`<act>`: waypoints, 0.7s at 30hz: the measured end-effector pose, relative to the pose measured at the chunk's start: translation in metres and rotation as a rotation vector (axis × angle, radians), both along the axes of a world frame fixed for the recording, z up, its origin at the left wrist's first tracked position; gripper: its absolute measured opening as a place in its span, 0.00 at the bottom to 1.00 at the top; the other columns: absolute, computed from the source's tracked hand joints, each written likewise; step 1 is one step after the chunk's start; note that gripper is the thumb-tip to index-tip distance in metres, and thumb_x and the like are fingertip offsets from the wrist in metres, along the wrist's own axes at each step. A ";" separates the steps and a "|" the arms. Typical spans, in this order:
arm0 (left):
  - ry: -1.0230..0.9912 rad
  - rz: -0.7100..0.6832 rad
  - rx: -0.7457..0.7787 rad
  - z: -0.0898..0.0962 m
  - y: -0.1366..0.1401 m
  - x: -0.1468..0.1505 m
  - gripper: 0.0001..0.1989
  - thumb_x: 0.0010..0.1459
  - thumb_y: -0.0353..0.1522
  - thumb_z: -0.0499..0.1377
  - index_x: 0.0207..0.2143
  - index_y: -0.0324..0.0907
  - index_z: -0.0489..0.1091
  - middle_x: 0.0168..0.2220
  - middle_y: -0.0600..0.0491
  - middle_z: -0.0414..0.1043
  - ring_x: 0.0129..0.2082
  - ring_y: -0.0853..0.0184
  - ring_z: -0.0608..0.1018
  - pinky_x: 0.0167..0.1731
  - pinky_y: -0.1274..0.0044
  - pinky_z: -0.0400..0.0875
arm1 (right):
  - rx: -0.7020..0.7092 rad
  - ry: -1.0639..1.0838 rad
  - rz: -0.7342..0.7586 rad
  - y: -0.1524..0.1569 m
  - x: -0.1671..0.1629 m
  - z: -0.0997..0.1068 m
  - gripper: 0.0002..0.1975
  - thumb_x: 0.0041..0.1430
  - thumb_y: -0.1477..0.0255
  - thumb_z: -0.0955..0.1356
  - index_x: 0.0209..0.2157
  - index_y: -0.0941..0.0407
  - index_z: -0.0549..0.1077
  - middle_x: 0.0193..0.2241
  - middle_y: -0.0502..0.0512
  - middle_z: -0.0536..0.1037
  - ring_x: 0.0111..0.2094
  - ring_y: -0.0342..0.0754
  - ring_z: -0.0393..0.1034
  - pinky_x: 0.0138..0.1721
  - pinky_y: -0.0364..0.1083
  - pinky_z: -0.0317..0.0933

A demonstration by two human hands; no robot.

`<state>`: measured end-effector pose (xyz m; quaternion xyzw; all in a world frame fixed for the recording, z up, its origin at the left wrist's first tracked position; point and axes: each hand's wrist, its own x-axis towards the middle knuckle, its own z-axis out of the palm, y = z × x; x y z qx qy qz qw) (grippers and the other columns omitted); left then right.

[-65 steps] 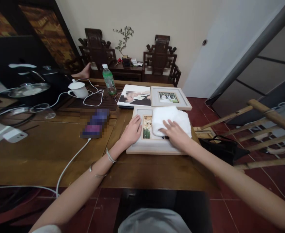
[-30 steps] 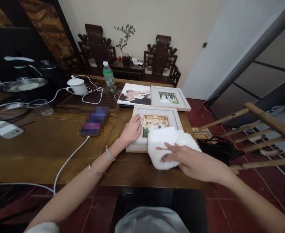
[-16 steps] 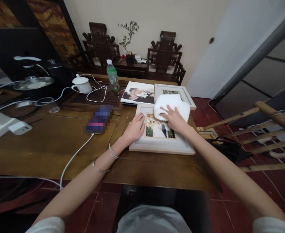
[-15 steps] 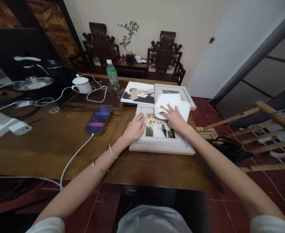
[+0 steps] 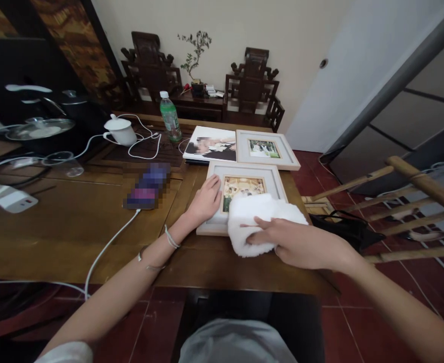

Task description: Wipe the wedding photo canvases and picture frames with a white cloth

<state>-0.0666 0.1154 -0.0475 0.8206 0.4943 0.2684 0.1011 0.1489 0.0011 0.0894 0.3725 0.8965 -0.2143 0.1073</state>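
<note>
A light-framed photo frame (image 5: pixel 212 228) with a pale mat lies flat near the table's front edge, a couple's picture inside it. My left hand (image 5: pixel 206 200) rests on its left border, fingers lying flat and pointing away from me. Over the frame's lower right part is a folded white towel (image 5: pixel 248 214), bunched and hanging past the front border. My right hand (image 5: pixel 295 242) grips the towel from the right, thumb and fingers pressed into its fold. The towel hides the lower right of the photo.
Behind lie a second photo frame (image 5: pixel 288 154) and a photo panel (image 5: pixel 207 136). A green bottle (image 5: pixel 170 118), lidded white cup (image 5: pixel 121 132), charging phone (image 5: pixel 148 186), plastic cup (image 5: pixel 63 164) and glass-lidded pot (image 5: pixel 42 138) stand leftward. A wooden rack (image 5: pixel 426 186) is at right.
My right hand has drawn the towel from the frame's upper right down to its front edge, uncovering the second frame's picture. My left hand stays on the left border.
</note>
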 end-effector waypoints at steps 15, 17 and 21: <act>-0.006 -0.028 0.008 0.000 0.002 -0.002 0.21 0.62 0.32 0.46 0.56 0.34 0.61 0.61 0.40 0.57 0.63 0.57 0.56 0.59 0.60 0.58 | 0.613 -0.054 -0.250 0.140 0.020 -0.074 0.37 0.44 0.91 0.56 0.57 0.57 0.64 0.65 0.58 0.49 0.64 0.68 0.36 0.55 0.75 0.40; 0.003 -0.027 0.012 0.000 0.002 -0.002 0.21 0.62 0.32 0.46 0.56 0.34 0.61 0.61 0.40 0.58 0.63 0.57 0.56 0.59 0.61 0.58 | 0.586 -0.066 -0.233 0.132 0.014 -0.075 0.37 0.45 0.91 0.56 0.56 0.56 0.66 0.65 0.57 0.50 0.64 0.69 0.35 0.55 0.75 0.40; 0.019 -0.021 0.013 0.000 0.002 -0.001 0.21 0.62 0.31 0.45 0.56 0.33 0.61 0.61 0.39 0.57 0.63 0.57 0.56 0.59 0.61 0.58 | 0.414 -0.058 -0.119 0.079 0.003 -0.068 0.37 0.44 0.90 0.57 0.56 0.54 0.66 0.65 0.55 0.51 0.64 0.68 0.37 0.56 0.73 0.42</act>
